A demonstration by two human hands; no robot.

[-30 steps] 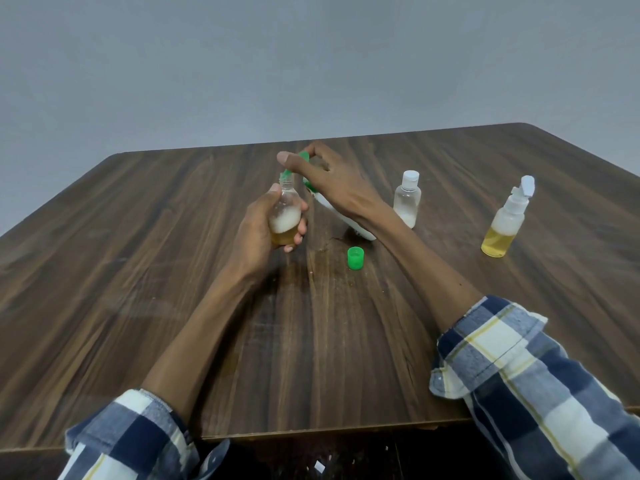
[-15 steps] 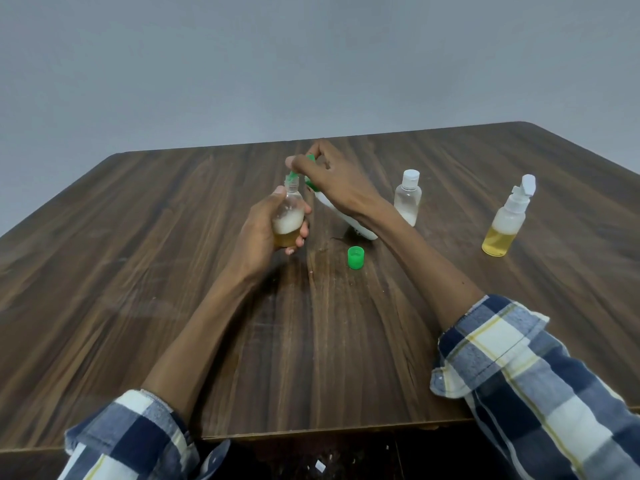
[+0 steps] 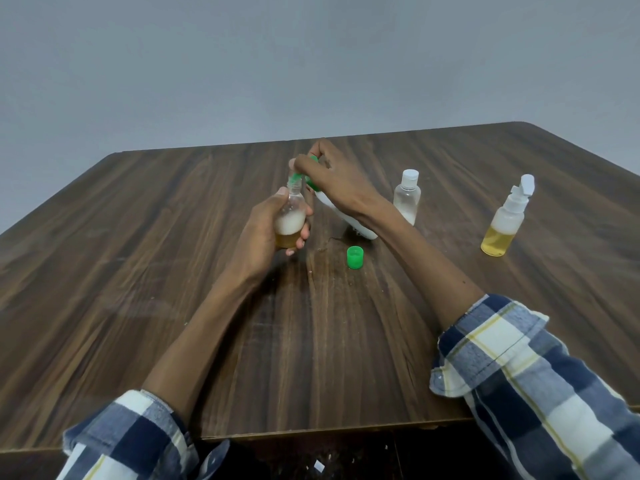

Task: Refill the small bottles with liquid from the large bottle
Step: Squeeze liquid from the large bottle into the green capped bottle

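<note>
Left hand [image 3: 266, 233]: wrapped around a small clear bottle [image 3: 290, 220], fingers curled about its lower body; bottle held upright above the table [image 3: 138, 271], left of the green cap [image 3: 355, 257].
Small clear bottle: amber liquid at the bottom, white foam above it; neck uncapped.
Right hand [image 3: 337, 181]: closed around the neck end of the large white bottle [image 3: 343, 216], which is tilted so that its green nozzle [image 3: 295, 177] is met with the small bottle's mouth.
Large white bottle: base seen low, just beyond the green cap; contact with the table cannot be told.
Green cap: loose on the table, open side up, near the large bottle's base.
Capped clear bottle [image 3: 407, 197]: upright, right of and beyond the green cap, white lid on.
Spray bottle [image 3: 505, 220]: upright, well right of the green cap, yellow liquid in its lower part.
</note>
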